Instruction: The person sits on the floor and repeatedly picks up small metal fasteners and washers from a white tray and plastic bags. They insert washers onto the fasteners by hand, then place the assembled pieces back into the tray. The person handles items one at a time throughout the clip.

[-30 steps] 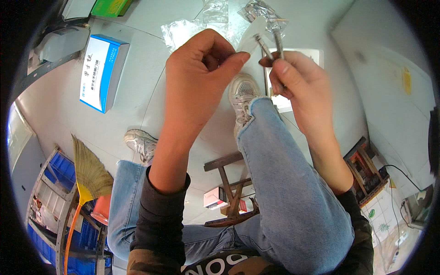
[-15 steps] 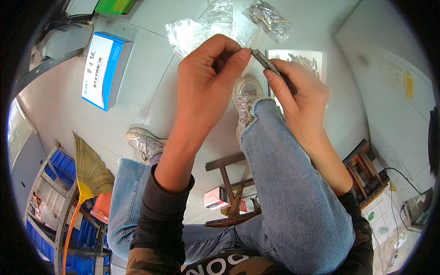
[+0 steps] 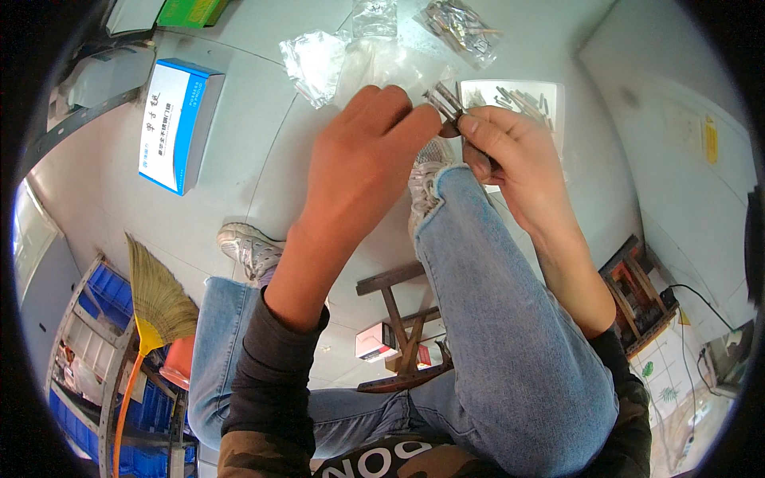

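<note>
My right hand [image 3: 514, 155] pinches a small bunch of slim metal screws or pins [image 3: 444, 101] between thumb and fingers, their ends pointing up and to the left. Their exact kind is hard to make out. My left hand [image 3: 362, 163] is closed, back of the hand upward, its fingertips meeting the metal pieces at their left side. Whatever lies inside its curled fingers is hidden. Beyond my right hand is a white tray [image 3: 559, 107] with several slim metal rods in it, partly covered by the hand.
Clear plastic bags [image 3: 315, 68] lie on the floor ahead, one bag [image 3: 460, 33] with metal parts. A blue-and-white box [image 3: 171, 127] is at left. A broom [image 3: 155, 291] leans by a shelf of blue bins [image 3: 109, 291]. A wooden stool [image 3: 406, 338] stands beneath me.
My left hand has lowered slightly and turned its back upward. The metal pieces have swung more upright and now show as separate slim ends. My right hand has shifted slightly.
</note>
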### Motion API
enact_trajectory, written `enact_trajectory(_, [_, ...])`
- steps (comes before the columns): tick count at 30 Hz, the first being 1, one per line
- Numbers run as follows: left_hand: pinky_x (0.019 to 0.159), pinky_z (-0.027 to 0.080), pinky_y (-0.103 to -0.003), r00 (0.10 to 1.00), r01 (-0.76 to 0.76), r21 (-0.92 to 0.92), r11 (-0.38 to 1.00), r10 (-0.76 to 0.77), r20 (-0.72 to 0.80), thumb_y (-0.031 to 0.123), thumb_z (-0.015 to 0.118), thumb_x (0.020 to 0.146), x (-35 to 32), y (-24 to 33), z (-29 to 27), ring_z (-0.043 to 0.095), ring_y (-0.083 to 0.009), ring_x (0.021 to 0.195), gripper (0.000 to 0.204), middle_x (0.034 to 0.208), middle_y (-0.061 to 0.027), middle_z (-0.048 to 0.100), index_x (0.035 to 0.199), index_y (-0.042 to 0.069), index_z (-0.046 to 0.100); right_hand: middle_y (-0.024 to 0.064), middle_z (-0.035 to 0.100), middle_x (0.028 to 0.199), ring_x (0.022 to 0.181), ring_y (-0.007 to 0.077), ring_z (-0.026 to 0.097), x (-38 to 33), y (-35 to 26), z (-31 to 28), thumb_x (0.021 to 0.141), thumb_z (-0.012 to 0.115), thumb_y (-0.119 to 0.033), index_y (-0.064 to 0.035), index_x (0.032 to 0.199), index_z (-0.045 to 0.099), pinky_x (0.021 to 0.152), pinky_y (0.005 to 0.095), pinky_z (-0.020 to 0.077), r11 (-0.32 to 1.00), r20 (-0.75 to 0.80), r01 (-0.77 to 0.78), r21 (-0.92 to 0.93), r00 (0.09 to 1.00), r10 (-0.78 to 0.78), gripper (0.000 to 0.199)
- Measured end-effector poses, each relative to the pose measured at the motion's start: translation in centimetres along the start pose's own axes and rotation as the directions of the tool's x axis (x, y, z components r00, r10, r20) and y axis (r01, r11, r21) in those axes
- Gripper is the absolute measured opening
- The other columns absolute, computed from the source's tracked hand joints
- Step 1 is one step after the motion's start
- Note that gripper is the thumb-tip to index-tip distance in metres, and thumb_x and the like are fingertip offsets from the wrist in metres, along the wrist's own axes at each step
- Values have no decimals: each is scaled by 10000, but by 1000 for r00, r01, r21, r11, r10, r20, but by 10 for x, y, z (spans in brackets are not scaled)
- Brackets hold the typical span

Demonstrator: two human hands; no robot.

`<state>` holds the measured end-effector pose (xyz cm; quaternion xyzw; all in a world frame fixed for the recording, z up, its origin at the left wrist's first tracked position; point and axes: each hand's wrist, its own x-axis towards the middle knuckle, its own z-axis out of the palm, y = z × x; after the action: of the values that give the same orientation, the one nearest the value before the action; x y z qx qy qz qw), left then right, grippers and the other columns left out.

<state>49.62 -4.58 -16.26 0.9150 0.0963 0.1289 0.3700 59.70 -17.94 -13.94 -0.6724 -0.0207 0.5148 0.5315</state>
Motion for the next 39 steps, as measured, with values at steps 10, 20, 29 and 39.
enact_trajectory(10, [555, 415, -304, 989, 88, 4, 996, -87, -122, 28, 576, 662, -8, -9, 8, 487, -217, 688, 123, 723, -48, 480, 765, 60, 517, 56, 505, 529, 465, 86, 437, 5, 23, 4, 814, 543, -168, 39, 816, 607, 443, 255, 344, 895, 7, 116, -431, 992, -125, 216])
enact_trajectory(20, [571, 434, -306, 993, 72, -6, 997, -72, -95, 16, 621, 706, -11, -8, 11, 528, -237, 654, 116, 732, -93, 538, 798, 23, 551, 10, 462, 535, 464, 49, 396, 3, 14, 1, 853, 508, -204, 17, 851, 604, 420, 176, 256, 934, 140, -211, 290, 974, 177, 241])
enact_trajectory(29, [566, 436, -301, 996, 16, -36, 999, -19, -82, 6, 633, 683, -22, -6, 18, 530, -230, 651, 128, 734, -85, 545, 786, 24, 559, 14, 493, 526, 454, 66, 434, 1, 19, 14, 869, 500, -242, 16, 838, 607, 438, 196, 318, 994, 33, -105, 4, 994, 105, 281])
enact_trajectory(39, [544, 395, -238, 909, 388, -288, 876, -414, -35, 17, 617, 738, -24, -14, 9, 486, -128, 587, 66, 705, -55, 536, 768, 4, 559, -27, 458, 538, 500, 37, 408, 1, 25, 8, 807, 595, -170, 9, 907, 580, 470, 203, 310, 978, -69, 83, -190, 993, -97, 206])
